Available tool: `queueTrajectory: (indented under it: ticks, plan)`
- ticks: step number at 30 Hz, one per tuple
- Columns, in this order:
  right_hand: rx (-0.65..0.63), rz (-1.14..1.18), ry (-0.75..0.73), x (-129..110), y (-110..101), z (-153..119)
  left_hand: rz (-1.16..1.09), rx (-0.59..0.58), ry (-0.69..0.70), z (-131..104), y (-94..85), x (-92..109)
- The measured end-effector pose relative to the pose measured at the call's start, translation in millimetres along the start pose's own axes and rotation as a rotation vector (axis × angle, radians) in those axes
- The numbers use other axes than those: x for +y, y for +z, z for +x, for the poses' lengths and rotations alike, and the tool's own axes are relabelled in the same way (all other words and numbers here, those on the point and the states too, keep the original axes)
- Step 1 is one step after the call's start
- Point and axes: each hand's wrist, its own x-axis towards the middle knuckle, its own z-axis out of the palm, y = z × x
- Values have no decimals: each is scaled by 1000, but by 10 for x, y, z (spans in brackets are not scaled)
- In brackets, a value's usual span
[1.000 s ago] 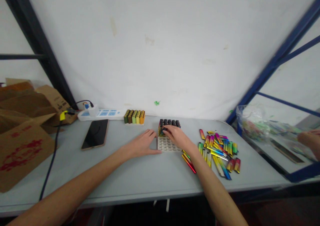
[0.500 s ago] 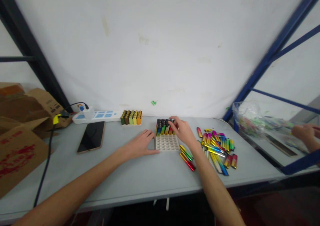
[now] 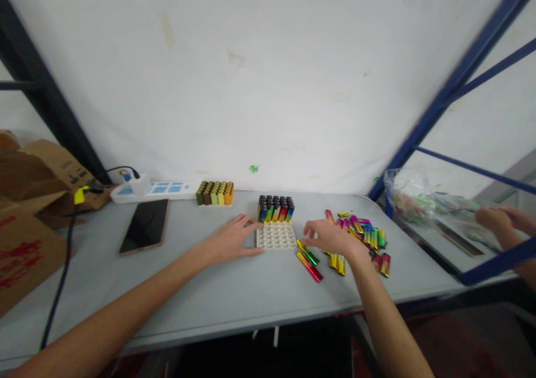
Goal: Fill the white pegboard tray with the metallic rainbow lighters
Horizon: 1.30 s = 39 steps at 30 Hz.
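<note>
A white tray with round holes (image 3: 275,237) lies mid-table, its back rows filled with upright black-topped shiny lighters (image 3: 276,209). My left hand (image 3: 234,239) rests at the tray's left edge, thumb and fingers spread, holding nothing. Right of the tray, my right hand (image 3: 329,237) hovers over the table with fingers bent and apart, nothing visible in it. Beneath and before it lie a green-and-gold piece (image 3: 309,253) and a red-and-gold piece (image 3: 310,267). A loose pile of shiny coloured pieces (image 3: 371,234) is farther right, partly behind my right hand.
A second filled block of yellow-green pieces (image 3: 215,193) stands back left, near a power strip (image 3: 171,189) and a phone (image 3: 144,226). Cardboard boxes (image 3: 29,249) are far left. Beyond the blue frame (image 3: 435,107), plastic bags (image 3: 412,199) and another person's hands (image 3: 498,221) show.
My right hand has left the black-topped lighters and moved right and down towards the loose pieces. My left hand stays at the tray. The view has shifted slightly.
</note>
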Motion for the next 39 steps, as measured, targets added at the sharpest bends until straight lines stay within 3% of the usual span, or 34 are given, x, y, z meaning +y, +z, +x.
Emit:
queueTrajectory:
  ticks: [4, 9, 14, 19, 25, 29, 33, 39]
  plan:
    - [-44, -62, 64, -29, 165, -49, 4, 1, 7, 2, 4, -5]
    - [64, -73, -1, 22, 173, 66, -14, 3, 15, -2, 7, 3]
    - [341, 166, -194, 29, 155, 165, -13, 5, 24, -3, 11, 10]
    - [434, 360, -317, -119, 145, 223, 3, -11, 8, -2, -3, 35]
    - [600, 660, -287, -241, 229, 335, 14, -12, 19, -3, 5, 34]
    - [630, 833, -267, -280, 302, 418, 9, 12, 30, 0, 27, 15]
    - [601, 740, -283, -325, 241, 546, 15, 4, 27, 2, 25, 18]
    - [550, 464, -420, -371, 218, 762, 12, 10, 30, -9, 16, 33]
